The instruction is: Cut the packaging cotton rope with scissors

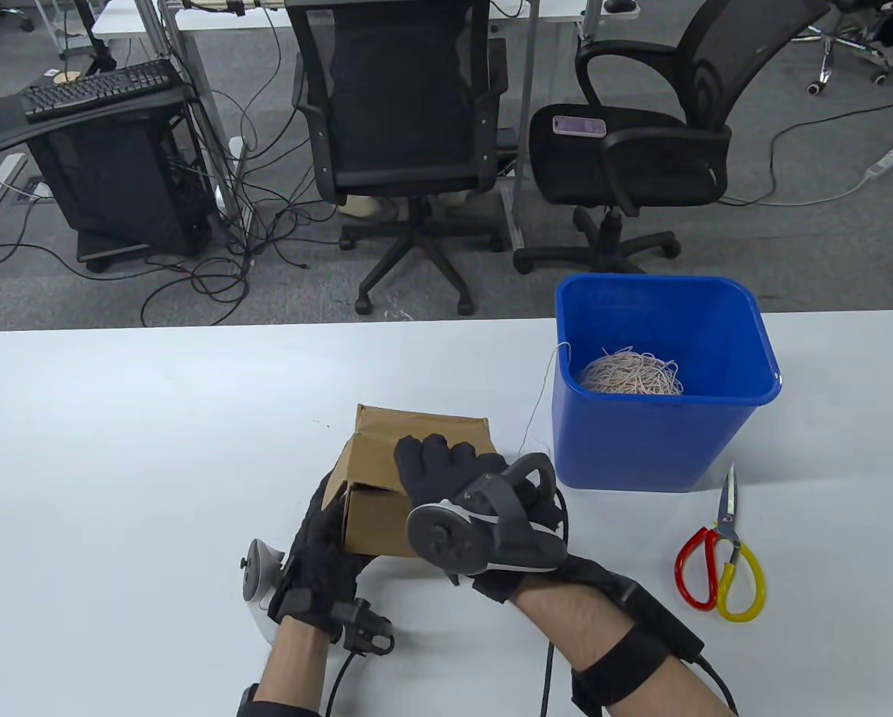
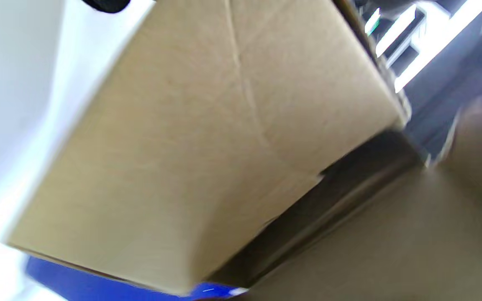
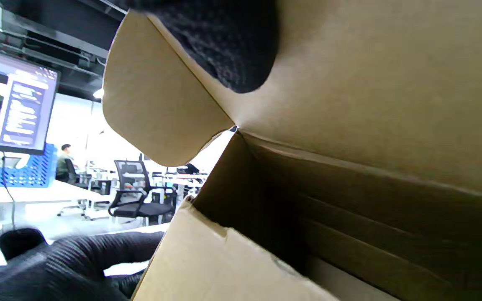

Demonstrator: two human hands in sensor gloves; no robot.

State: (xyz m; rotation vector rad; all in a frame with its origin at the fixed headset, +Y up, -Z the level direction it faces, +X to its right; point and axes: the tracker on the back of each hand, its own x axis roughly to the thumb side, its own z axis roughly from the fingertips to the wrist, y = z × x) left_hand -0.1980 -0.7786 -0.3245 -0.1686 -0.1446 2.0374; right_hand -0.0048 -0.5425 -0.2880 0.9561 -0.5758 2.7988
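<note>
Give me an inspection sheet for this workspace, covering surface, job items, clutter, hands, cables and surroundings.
Surface: white table, bare apart from the items below.
Job's things: scissors lie untouched right of the blue bin; cotton rope is piled in the bin, one strand trailing over its left rim.
Clutter: nothing seen.
Hands: left hand holds the cardboard box at its left side; right hand rests on top, fingers over a flap.
Cables: glove leads run along both wrists; cables tangled on the floor.
Surroundings: two office chairs, a keyboard on a stand.
</note>
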